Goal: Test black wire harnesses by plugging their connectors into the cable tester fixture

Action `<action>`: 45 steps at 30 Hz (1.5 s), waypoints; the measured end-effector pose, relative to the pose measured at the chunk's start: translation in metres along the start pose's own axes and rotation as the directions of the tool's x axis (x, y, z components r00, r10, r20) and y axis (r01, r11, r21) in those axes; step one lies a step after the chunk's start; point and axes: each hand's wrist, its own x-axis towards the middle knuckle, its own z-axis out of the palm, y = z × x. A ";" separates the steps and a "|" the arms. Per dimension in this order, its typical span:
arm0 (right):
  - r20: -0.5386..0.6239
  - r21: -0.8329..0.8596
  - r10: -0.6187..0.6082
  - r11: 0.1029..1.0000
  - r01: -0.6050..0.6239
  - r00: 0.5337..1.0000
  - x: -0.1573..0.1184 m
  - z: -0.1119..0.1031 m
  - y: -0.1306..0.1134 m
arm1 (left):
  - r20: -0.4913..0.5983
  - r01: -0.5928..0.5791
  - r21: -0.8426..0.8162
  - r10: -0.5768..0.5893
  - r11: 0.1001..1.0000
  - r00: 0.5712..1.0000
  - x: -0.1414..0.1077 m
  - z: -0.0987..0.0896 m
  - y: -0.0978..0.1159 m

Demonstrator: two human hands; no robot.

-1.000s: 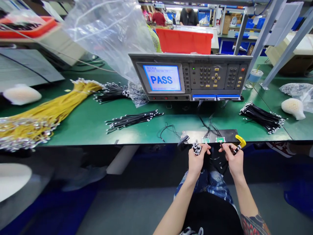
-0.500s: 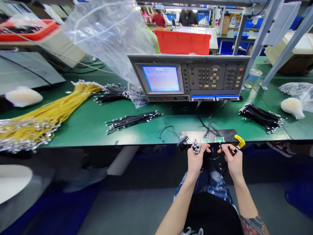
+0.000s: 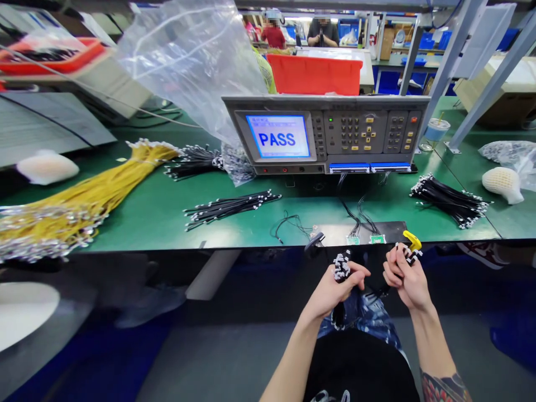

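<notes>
My left hand (image 3: 338,287) is closed round a bundle of black cables (image 3: 341,267) whose white connector ends stick out above the fist. My right hand (image 3: 408,279) is closed too, with white-tipped black cables (image 3: 414,254) between its fingers, in front of a yellow handle (image 3: 412,240). Just beyond the hands, two small green circuit boards, one on the left (image 3: 353,240) and one on the right (image 3: 377,239), sit at the table edge. Black wires run from them up to the tester (image 3: 326,134), whose screen reads PASS.
Piles of black cables lie left (image 3: 232,207) and right (image 3: 450,200) on the green table (image 3: 146,223). Yellow cables (image 3: 100,195) spread at the far left. A black-handled clamp (image 3: 314,241) stands at the edge. A red bin (image 3: 314,73) is behind the tester; people work farther back.
The tester screen has gone from a plain display to PASS, with a green light lit. Both hands have drawn back from the circuit boards, the right one moving slightly rightward.
</notes>
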 end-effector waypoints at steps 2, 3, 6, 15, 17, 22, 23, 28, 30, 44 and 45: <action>0.059 -0.079 0.022 0.997 -0.017 0.998 0.002 0.001 0.001 | 0.083 0.031 0.027 -0.033 0.999 0.996 -0.002 0.004 0.001; 0.097 -0.133 0.047 0.990 -0.034 0.994 0.003 0.002 0.003 | 0.117 0.040 0.038 -0.044 0.998 0.992 -0.003 0.007 0.001; 0.160 -0.248 0.153 0.962 -0.111 0.975 0.004 0.005 0.010 | 0.211 0.060 0.057 -0.070 0.997 0.975 -0.004 0.012 -0.002; -0.235 0.014 -0.088 0.996 0.093 0.968 0.005 0.004 0.003 | 0.048 -0.025 0.117 0.019 0.993 0.999 0.000 0.002 -0.010; -0.309 0.033 -0.133 0.988 0.151 0.942 0.007 0.001 0.001 | -0.049 -0.032 0.092 0.036 0.995 0.998 0.001 -0.002 -0.011; -0.271 -0.063 -0.149 0.989 0.136 0.951 0.016 -0.011 0.016 | -0.263 -0.096 -0.109 0.065 0.989 0.963 0.003 -0.011 -0.010; -0.255 -0.102 -0.142 0.988 0.119 0.956 0.017 -0.012 0.022 | -0.280 -0.125 -0.160 0.077 0.979 0.957 0.004 -0.012 -0.010; -0.233 -0.301 -0.143 0.951 0.068 0.962 0.023 -0.013 0.040 | -0.198 -0.150 -0.353 0.083 0.924 0.977 0.006 -0.018 -0.011; -0.228 -0.367 -0.173 0.927 0.080 0.958 0.024 -0.010 0.040 | -0.144 -0.140 -0.388 0.090 0.911 0.985 0.007 -0.017 -0.012; -0.282 -0.543 -0.305 0.832 0.111 0.910 0.021 0.003 0.036 | -0.152 -0.096 -0.197 0.067 0.976 0.986 0.014 0.006 -0.011; -0.281 -0.544 -0.304 0.832 0.110 0.910 0.021 0.004 0.036 | -0.146 -0.096 -0.193 0.069 0.976 0.987 0.014 0.006 -0.011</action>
